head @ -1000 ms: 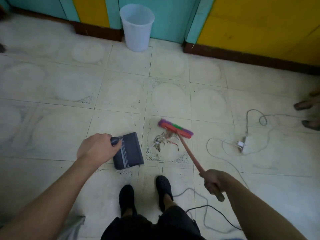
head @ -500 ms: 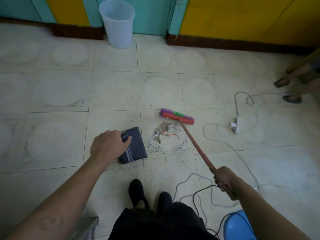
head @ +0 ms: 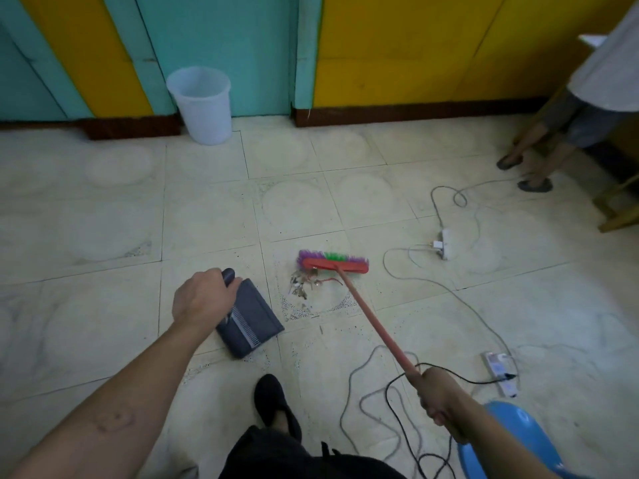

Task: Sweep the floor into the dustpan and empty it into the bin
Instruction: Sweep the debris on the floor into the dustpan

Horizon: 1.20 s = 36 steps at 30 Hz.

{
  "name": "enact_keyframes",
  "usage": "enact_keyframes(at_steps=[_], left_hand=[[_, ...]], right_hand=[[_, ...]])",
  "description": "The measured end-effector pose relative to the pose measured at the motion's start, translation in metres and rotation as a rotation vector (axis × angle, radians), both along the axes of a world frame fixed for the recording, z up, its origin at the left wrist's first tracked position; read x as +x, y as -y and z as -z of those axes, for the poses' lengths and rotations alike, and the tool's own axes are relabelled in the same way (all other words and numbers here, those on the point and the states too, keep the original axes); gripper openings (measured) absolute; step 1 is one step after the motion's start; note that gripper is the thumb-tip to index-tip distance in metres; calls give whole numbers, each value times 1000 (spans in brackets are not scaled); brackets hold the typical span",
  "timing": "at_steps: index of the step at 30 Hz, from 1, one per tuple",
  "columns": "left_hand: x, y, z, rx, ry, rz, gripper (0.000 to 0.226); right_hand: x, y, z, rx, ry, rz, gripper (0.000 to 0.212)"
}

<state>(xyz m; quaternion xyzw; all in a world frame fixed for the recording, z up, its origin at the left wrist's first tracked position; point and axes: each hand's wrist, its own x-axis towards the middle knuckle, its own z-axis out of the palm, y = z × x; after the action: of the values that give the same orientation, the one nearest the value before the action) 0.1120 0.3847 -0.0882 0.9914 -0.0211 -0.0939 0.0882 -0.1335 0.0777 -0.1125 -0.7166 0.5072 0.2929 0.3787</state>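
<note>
- Cream tiled floor (head: 103,236) — square glazed tiles, each with a faint worn circle, speckled dark along the joints.
- Broom (head: 373,323): a long, straight red handle and a flat red head with purple and green bristles, which rests on the floor. The right hand (head: 441,399) is wrapped round the handle's near end.
- Bin (head: 202,105): white translucent plastic, round and tapered, upright against the teal-and-yellow wall (head: 397,46), well apart from the sweepings.
- Dustpan (head: 252,323): dark grey, rectangular, with a ribbed comb strip, low against the floor. The left hand (head: 204,299) grips its rounded handle.
- Cables (head: 384,264): thin, grey and black, loosely looped.
- Debris (head: 304,283) — a small pile of scraps just beside the broom head, between it and the dustpan.
</note>
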Motion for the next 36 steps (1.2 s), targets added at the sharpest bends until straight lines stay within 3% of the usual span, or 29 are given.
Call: enact_keyframes(at_steps=[10,19,24,29,36], left_hand=[[-144,18,-24,84,57,112,45],[-191,22,-29,163,45,178,44],[-206,15,-20,145,31,164,46],[-223,2,-19,110,39,159,47],[-228,-6,-24,81,29,134,46]], right_hand=[[-162,-31,-17,-25,-43,-145,31],[-261,-30,9,-52,-204,-165,34],[-269,-54,32,-12,-182,-25,32],[-222,-59,39,16,-36,-33,33],[-177,-45,22,34,22,-28,33]])
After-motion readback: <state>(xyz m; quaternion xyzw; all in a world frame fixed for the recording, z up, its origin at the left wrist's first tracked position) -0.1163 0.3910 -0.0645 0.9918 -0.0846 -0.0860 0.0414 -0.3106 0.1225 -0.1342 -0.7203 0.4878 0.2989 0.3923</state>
